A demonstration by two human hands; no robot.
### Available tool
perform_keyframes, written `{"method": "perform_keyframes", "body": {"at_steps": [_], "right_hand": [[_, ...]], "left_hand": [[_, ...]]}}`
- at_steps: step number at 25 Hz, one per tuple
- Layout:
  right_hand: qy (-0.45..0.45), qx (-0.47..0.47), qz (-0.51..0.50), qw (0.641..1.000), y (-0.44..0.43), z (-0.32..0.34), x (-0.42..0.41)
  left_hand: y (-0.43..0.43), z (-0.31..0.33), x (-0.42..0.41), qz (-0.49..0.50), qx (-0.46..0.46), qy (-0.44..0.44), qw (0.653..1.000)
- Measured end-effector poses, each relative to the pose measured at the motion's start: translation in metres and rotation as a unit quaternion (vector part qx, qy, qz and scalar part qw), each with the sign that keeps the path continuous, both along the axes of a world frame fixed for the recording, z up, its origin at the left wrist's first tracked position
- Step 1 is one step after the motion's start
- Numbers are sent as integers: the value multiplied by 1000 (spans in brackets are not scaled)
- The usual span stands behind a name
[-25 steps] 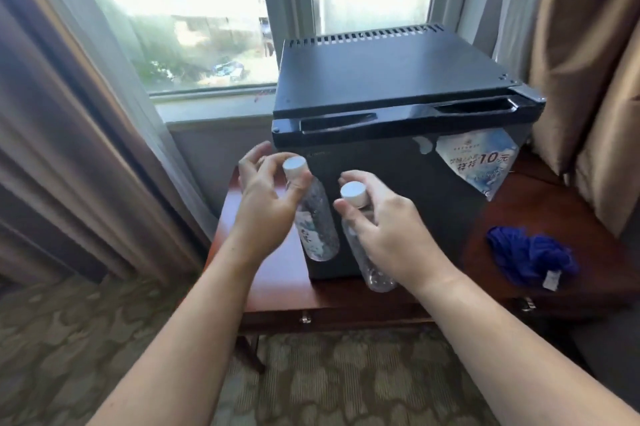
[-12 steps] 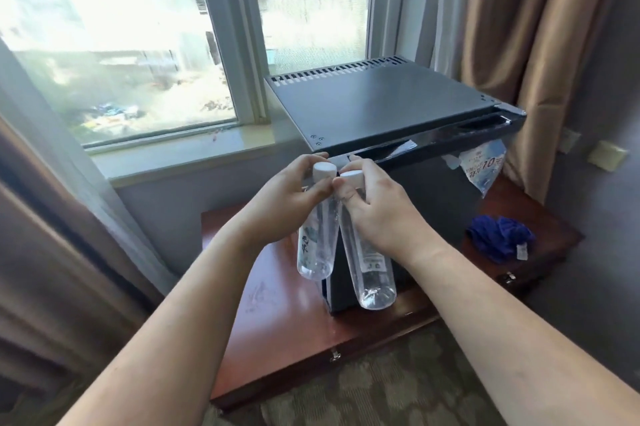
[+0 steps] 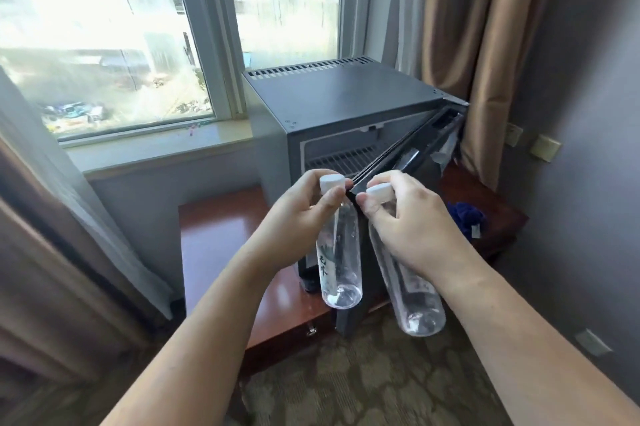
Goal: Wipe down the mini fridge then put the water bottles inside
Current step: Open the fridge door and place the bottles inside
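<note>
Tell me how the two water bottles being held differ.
The left bottle, in the left hand, hangs nearly upright; the right bottle, in the right hand, tilts. The left bottle's label text faces the camera; the right bottle's is mostly hidden. Both are clear, white-capped, and gripped near the neck.

each hand grips a bottle; fridge door ajar.

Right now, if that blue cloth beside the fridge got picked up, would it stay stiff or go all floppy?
Probably floppy: the blue cloth lies bunched in soft folds on the wooden table, so it would likely droop. It also looks light for its size, being loosely heaped fabric. It shouldn't roll or slide much, though the right hand hides part of it.
</note>
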State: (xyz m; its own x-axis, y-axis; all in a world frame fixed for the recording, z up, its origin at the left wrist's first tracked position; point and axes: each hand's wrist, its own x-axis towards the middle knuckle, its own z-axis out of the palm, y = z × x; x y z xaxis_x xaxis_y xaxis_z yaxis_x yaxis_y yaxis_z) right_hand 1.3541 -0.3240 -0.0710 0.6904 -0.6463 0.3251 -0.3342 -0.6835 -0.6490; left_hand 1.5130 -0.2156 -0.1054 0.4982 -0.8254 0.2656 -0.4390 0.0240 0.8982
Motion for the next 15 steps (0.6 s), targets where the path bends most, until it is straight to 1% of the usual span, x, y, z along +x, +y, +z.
{"method": "perform_keyframes", "body": {"at_steps": [2,3,7,10,13,15], "right_hand": [[-38,-54,7,998,13,8,-17],[-55,-55,7,997,20,12,-31],[-76,39,22,996,31,18,-86],[-73,75,5,994,26,7,-123],[-63,63,-48,995,23,2,-156],[-80,38,-63,994,38,3,-168]], "left_hand": [[0,3,-17,-10,-19,19,1000],[0,5,-30,-11,-21,26,999],[-3,4,-89,-33,-26,78,996],[-7,-2,-123,-37,-36,80,995],[-9,-10,-148,-32,-34,103,994],[-9,-20,-165,-33,-21,95,995]]}}
